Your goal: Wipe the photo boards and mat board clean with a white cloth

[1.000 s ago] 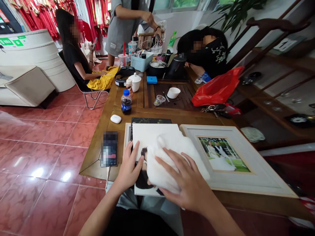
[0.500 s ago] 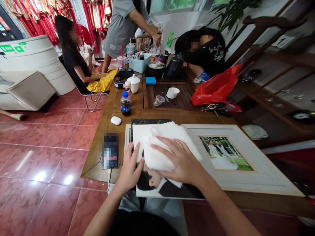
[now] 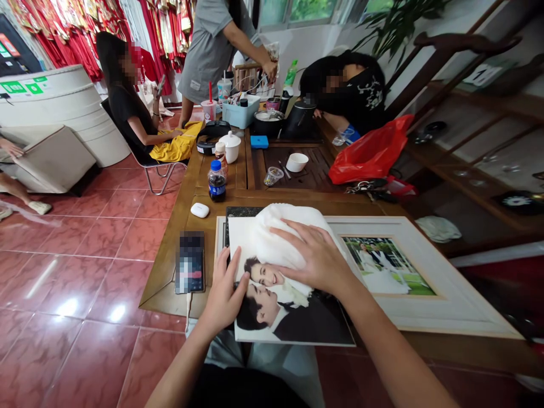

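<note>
Right hand: grasping the cloth from above, fingers spread over it.
Cloth: white, bunched on the far part of the print.
Left hand: at the print's left edge, thumb on its surface; whether it grips the edge I can't tell.
Print: flat at the table's near side, a portrait of two people, with a dark board peeking out beyond its far edge.
Frame: just right of the print, a wedding photo inside a wide pale mount.
Phone: left of the left hand, cable attached.
White case: beyond the phone.
Cola: upright, farther off, near a lidded cup.
Bowl: mid-table, red bag to its right.
Table: wooden, blue basket toward the far end.
Company: one person seated far left, one standing beyond the basket, one bent over far right.
</note>
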The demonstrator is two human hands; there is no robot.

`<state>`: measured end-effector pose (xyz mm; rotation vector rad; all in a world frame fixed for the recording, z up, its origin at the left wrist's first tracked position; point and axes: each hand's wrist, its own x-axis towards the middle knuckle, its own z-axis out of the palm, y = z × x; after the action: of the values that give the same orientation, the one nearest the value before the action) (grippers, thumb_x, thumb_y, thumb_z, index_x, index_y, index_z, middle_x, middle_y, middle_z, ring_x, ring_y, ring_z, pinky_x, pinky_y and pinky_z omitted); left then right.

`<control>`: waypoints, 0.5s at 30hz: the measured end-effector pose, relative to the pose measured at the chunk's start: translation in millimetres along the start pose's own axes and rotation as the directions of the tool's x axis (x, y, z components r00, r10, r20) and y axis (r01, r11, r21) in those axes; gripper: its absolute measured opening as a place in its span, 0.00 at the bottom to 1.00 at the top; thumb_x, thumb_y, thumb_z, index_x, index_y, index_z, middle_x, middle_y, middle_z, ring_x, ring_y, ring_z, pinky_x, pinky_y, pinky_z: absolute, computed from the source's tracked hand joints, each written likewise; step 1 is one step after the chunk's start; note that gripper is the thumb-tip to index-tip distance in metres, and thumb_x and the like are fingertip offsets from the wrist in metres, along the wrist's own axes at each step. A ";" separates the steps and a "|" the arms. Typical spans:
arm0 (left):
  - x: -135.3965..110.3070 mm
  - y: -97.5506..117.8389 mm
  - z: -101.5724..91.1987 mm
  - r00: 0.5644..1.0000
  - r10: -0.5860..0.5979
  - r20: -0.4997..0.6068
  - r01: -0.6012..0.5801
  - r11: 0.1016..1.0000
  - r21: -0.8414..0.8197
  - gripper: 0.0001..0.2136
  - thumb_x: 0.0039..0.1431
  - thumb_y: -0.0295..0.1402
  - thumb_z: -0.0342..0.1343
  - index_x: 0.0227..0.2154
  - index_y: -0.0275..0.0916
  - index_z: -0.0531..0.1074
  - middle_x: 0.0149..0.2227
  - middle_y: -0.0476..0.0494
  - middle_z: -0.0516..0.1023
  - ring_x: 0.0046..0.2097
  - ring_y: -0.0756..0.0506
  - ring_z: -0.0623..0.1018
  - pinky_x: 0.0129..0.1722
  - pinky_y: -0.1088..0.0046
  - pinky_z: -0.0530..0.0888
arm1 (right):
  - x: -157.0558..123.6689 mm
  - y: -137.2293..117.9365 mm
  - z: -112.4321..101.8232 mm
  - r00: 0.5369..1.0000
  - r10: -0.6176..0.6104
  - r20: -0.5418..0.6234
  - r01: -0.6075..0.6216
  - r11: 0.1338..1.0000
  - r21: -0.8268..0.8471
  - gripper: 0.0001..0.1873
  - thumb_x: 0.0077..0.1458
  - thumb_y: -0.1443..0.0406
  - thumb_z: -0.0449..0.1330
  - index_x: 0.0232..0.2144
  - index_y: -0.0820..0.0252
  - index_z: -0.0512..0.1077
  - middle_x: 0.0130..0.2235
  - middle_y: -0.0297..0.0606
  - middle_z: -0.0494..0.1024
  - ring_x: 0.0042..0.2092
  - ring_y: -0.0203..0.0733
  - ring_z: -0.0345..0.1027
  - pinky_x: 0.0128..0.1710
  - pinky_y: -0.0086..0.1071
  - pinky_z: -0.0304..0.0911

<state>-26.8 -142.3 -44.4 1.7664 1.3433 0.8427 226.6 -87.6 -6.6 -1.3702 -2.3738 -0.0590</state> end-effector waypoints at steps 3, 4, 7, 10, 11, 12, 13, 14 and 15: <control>0.1 -0.9 0.4 1.000 -0.008 -0.002 0.008 1.000 -0.002 0.26 0.73 0.40 0.46 0.71 0.46 0.53 0.73 0.39 0.47 0.75 0.40 0.44 0.73 0.52 0.45 | -6.6 10.8 0.1 0.997 0.065 -0.034 -0.066 0.998 -0.021 0.36 0.60 0.45 0.59 0.66 0.51 0.62 0.66 0.47 0.65 0.63 0.57 0.62 0.60 0.50 0.56; 0.1 -1.5 0.7 1.000 -0.008 -0.004 0.008 1.000 -0.004 0.26 0.73 0.40 0.46 0.71 0.46 0.53 0.73 0.39 0.47 0.75 0.40 0.44 0.73 0.52 0.45 | -8.1 13.1 0.4 0.996 0.076 -0.040 -0.077 0.997 -0.024 0.36 0.61 0.45 0.58 0.66 0.52 0.62 0.66 0.48 0.65 0.63 0.57 0.62 0.59 0.50 0.57; 0.1 -2.7 1.4 1.000 0.001 -0.006 -0.001 1.000 -0.009 0.26 0.73 0.39 0.46 0.71 0.46 0.53 0.73 0.39 0.47 0.75 0.39 0.45 0.72 0.51 0.46 | -12.3 14.7 1.8 0.995 0.080 -0.068 -0.082 0.996 -0.026 0.36 0.62 0.45 0.56 0.66 0.52 0.61 0.65 0.49 0.66 0.64 0.57 0.61 0.59 0.50 0.58; 0.0 -2.2 1.7 1.000 0.010 -0.011 -0.010 1.000 -0.005 0.26 0.73 0.39 0.46 0.71 0.46 0.53 0.73 0.39 0.48 0.75 0.38 0.46 0.72 0.50 0.47 | -19.7 9.8 2.1 0.994 0.058 -0.095 -0.059 0.998 -0.010 0.35 0.62 0.45 0.56 0.66 0.52 0.61 0.64 0.50 0.66 0.63 0.58 0.61 0.59 0.51 0.58; -0.1 -1.7 1.7 1.000 0.013 -0.014 -0.013 1.000 -0.001 0.26 0.73 0.39 0.46 0.71 0.47 0.53 0.73 0.39 0.49 0.75 0.38 0.47 0.72 0.50 0.47 | -23.5 7.3 1.6 0.994 0.054 -0.096 -0.055 0.998 -0.005 0.35 0.62 0.46 0.56 0.66 0.52 0.61 0.64 0.50 0.66 0.63 0.58 0.61 0.59 0.51 0.58; -0.1 -1.2 1.6 1.000 0.015 -0.017 -0.015 1.000 0.004 0.26 0.73 0.39 0.46 0.71 0.47 0.53 0.73 0.39 0.49 0.75 0.38 0.47 0.72 0.50 0.47 | -28.0 4.7 0.8 0.994 0.052 -0.096 -0.053 0.999 -0.003 0.34 0.63 0.47 0.56 0.66 0.51 0.60 0.64 0.50 0.65 0.63 0.58 0.61 0.59 0.51 0.58; -0.1 -0.6 1.5 1.000 0.019 -0.019 -0.019 1.000 0.009 0.26 0.73 0.39 0.46 0.71 0.47 0.53 0.73 0.40 0.50 0.75 0.38 0.47 0.73 0.50 0.47 | -33.1 1.8 -0.2 0.994 0.051 -0.094 -0.051 0.999 -0.003 0.34 0.63 0.48 0.56 0.66 0.51 0.59 0.64 0.50 0.65 0.63 0.59 0.61 0.58 0.51 0.58; -0.1 -0.1 1.4 1.000 0.023 -0.020 -0.023 1.000 0.014 0.26 0.73 0.39 0.46 0.71 0.47 0.53 0.73 0.40 0.50 0.75 0.38 0.47 0.73 0.50 0.47 | -38.9 -1.3 -1.4 0.994 0.045 -0.095 -0.046 0.999 -0.005 0.34 0.63 0.48 0.56 0.66 0.51 0.59 0.64 0.51 0.64 0.63 0.59 0.61 0.58 0.52 0.58; -0.1 0.4 1.3 0.999 0.027 -0.021 -0.026 0.999 0.018 0.26 0.73 0.39 0.46 0.71 0.47 0.53 0.73 0.40 0.50 0.75 0.39 0.47 0.73 0.51 0.47 | -45.0 -4.6 -2.9 0.994 0.037 -0.100 -0.038 0.999 -0.007 0.34 0.63 0.49 0.57 0.66 0.51 0.59 0.65 0.51 0.64 0.63 0.59 0.61 0.58 0.52 0.58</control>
<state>-25.5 -142.7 -44.7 1.7972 1.3478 0.8685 243.5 -127.7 -19.3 -1.3824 -2.2680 -0.1246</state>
